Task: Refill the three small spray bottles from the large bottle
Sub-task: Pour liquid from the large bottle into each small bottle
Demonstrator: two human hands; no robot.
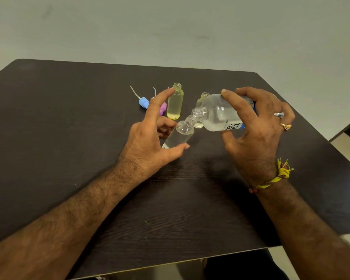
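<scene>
My right hand grips the large clear bottle, tipped on its side with its open mouth touching the neck of a small clear bottle. My left hand holds that small bottle tilted, thumb under its base, fingers behind it and the index finger raised. A second small bottle, yellowish and uncapped, stands upright behind. The third small bottle stands mostly hidden behind the large one.
On the dark wooden table, a blue spray cap and a pink spray cap with dip tubes lie left of the yellowish bottle, partly behind my left fingers. The table's near edge runs below my forearms.
</scene>
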